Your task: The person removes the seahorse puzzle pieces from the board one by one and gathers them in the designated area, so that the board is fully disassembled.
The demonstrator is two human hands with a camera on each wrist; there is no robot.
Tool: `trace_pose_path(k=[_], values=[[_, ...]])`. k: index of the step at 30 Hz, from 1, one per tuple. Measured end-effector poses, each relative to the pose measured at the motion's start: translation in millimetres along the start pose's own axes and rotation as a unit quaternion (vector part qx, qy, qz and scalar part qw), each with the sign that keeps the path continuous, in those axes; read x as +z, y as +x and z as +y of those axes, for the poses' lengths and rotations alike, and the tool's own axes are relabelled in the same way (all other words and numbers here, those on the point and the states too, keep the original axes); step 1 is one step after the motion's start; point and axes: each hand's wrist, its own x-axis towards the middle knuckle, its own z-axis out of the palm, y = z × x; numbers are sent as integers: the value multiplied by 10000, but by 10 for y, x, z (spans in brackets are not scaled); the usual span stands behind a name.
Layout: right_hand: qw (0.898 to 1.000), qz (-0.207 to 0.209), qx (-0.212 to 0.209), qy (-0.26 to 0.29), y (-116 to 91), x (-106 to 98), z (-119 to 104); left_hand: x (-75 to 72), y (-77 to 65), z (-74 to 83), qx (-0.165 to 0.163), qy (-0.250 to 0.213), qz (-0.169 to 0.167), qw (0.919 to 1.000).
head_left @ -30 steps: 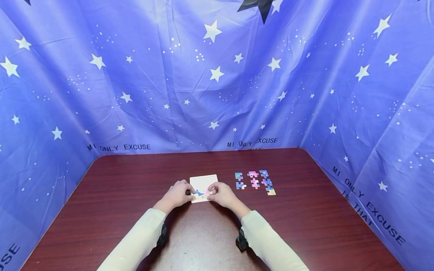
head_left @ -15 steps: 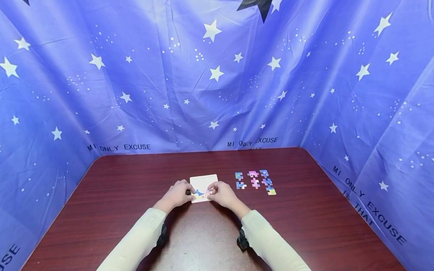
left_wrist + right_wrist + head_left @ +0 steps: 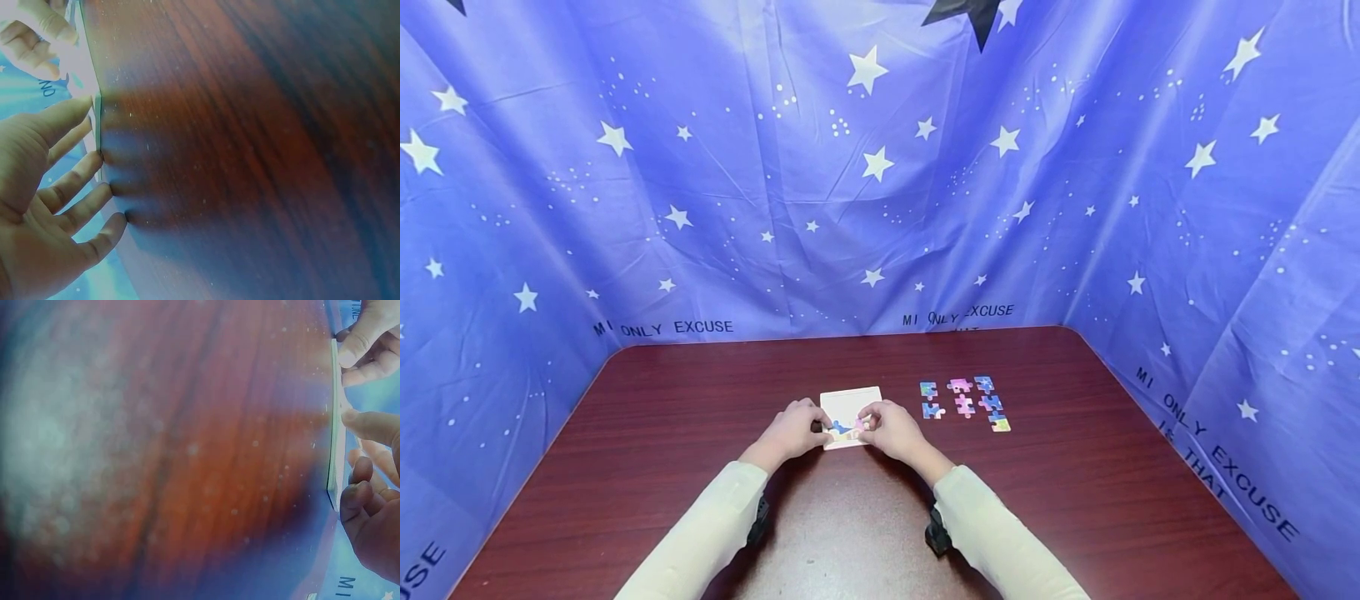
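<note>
A small white puzzle board [image 3: 850, 401] lies flat near the middle of the table. Blue, yellow and pink puzzle pieces sit along its near part, among them a blue piece [image 3: 840, 427]. My left hand [image 3: 792, 428] holds the board's left side, thumb at the near corner; in the left wrist view its other fingertips reach the tabletop beside the edge. At the right side, my right hand [image 3: 897, 431] pinches a pink puzzle piece [image 3: 860, 425] against the board between thumb and index finger. The fingers partly cover these pieces, and the right wrist view shows the board [image 3: 333, 425] edge-on.
Several loose puzzle pieces lie to the right of the board, including a pink piece [image 3: 965, 406], a blue-green piece [image 3: 928, 389] and a yellow-cornered piece [image 3: 999, 423]. A starry blue curtain [image 3: 820, 183] encloses the back and sides of the dark red table [image 3: 700, 375].
Both hands stay in place at the board, with at most a slight shift of the right fingers. The loose pieces have not moved.
</note>
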Motion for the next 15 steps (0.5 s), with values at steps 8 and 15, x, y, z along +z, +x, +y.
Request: trace_pose_path(k=[8,15], values=[[9999,81,5,-141,-16,-11,-16,-7,-10,-2,18,-5,23,10000],[9999,41,72,-117,-20,-19,-2,-5,-9,-1,7,-2,43,10000]])
